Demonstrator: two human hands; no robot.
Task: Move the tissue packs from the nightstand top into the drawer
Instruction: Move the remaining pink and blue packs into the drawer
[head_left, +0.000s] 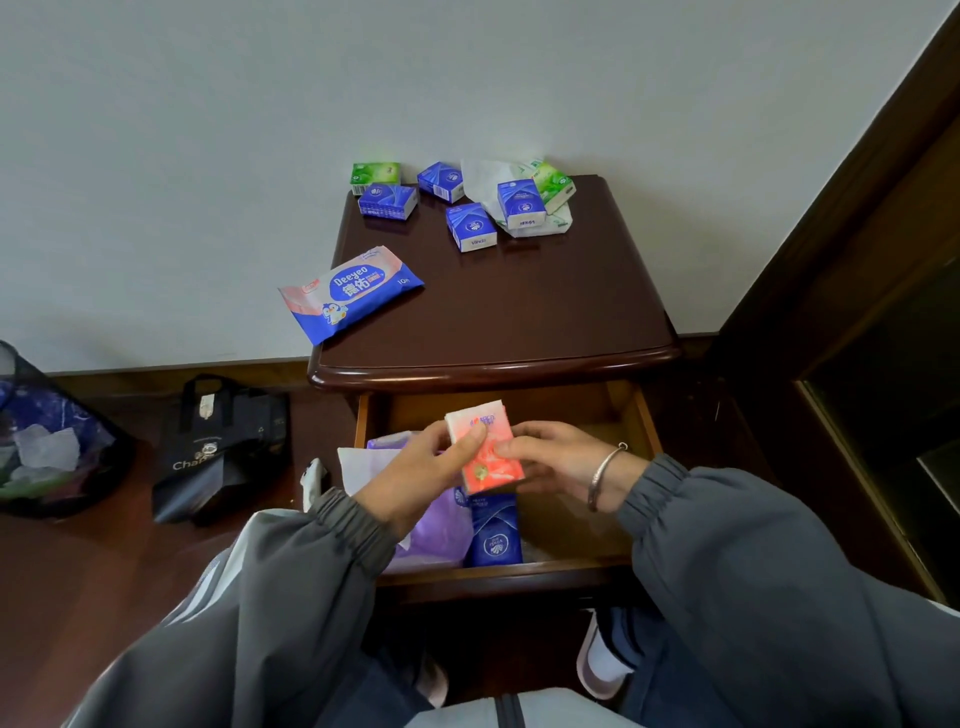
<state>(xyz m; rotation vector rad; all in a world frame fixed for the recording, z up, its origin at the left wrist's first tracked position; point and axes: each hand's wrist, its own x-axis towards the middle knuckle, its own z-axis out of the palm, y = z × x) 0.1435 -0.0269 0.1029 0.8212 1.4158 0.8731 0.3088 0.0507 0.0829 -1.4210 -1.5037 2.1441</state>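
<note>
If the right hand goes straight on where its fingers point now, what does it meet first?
The right hand points leftward and pinches the red tissue pack; straight on, it would probably meet the left hand, which grips the pack's other side.

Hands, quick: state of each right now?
Left hand: pinching the pink tissue pack.
Right hand: holding the same pack.

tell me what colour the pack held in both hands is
Pink shading to orange-red, with red print; the tissue pack shows best in the head view.
</note>
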